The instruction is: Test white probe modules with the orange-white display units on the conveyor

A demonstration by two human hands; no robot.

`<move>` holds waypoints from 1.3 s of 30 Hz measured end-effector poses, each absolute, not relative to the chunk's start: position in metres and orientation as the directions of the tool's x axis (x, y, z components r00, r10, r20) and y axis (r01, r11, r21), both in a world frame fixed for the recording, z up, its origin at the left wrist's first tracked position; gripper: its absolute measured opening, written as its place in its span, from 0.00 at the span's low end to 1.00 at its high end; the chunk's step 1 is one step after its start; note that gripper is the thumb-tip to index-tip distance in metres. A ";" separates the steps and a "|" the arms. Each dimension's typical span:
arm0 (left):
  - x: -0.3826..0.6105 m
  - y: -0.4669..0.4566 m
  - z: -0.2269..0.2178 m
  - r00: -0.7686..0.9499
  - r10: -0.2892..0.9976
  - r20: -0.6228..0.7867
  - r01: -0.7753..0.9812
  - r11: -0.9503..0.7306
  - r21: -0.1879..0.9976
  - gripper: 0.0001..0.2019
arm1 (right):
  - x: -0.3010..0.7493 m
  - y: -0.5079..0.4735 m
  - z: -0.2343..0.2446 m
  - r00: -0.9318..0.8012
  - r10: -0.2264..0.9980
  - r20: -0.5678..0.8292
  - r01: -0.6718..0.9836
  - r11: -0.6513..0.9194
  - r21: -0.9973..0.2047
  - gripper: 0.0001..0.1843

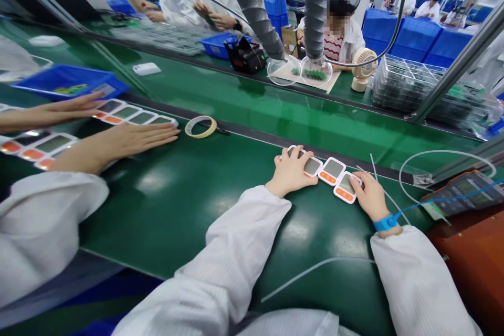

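Observation:
A short row of small white devices with grey screens and orange buttons lies on the green conveyor belt. My left hand rests curled over the left end of the row, fingers bent onto a device. My right hand presses the right end device with its fingers folded against it. A blue wrist strap with a blue cord sits on my right wrist. Both arms wear white sleeves.
A co-worker's two flat hands push longer rows of the same devices at left. A tape roll lies mid-belt. A meter and white cables sit at right. Blue bins, fume hoses, a small fan and seated people are beyond.

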State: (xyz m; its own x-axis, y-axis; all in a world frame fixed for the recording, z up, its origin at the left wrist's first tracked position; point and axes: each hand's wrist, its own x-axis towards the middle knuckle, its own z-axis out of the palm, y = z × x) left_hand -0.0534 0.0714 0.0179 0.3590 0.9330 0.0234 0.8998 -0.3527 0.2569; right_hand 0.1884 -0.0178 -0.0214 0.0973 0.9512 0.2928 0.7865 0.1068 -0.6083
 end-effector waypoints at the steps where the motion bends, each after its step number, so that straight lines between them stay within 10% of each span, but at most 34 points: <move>1: -0.053 0.071 0.016 0.351 0.935 0.040 0.900 -0.349 0.260 0.35 | 0.188 -0.018 -0.022 0.100 0.950 0.295 0.783 0.108 -0.613 0.21; 12: -0.033 0.134 0.026 0.218 0.954 0.206 0.884 -0.282 0.372 0.34 | 0.185 -0.016 -0.024 0.112 0.944 0.310 0.760 0.119 -0.639 0.18; 26: 0.031 0.263 0.005 0.233 0.972 0.007 0.906 -0.220 0.361 0.41 | 0.181 -0.016 -0.022 0.153 0.941 0.301 0.752 0.087 -0.653 0.13; 34: 0.020 0.144 0.020 0.418 0.901 0.114 0.784 -0.421 0.455 0.31 | 0.182 -0.014 -0.024 0.248 0.923 0.296 0.687 0.048 -0.725 0.15; 39: 0.013 0.047 0.016 0.648 0.761 -0.007 0.725 -0.615 0.310 0.49 | 0.182 -0.016 -0.024 0.188 0.942 0.277 0.663 0.087 -0.744 0.15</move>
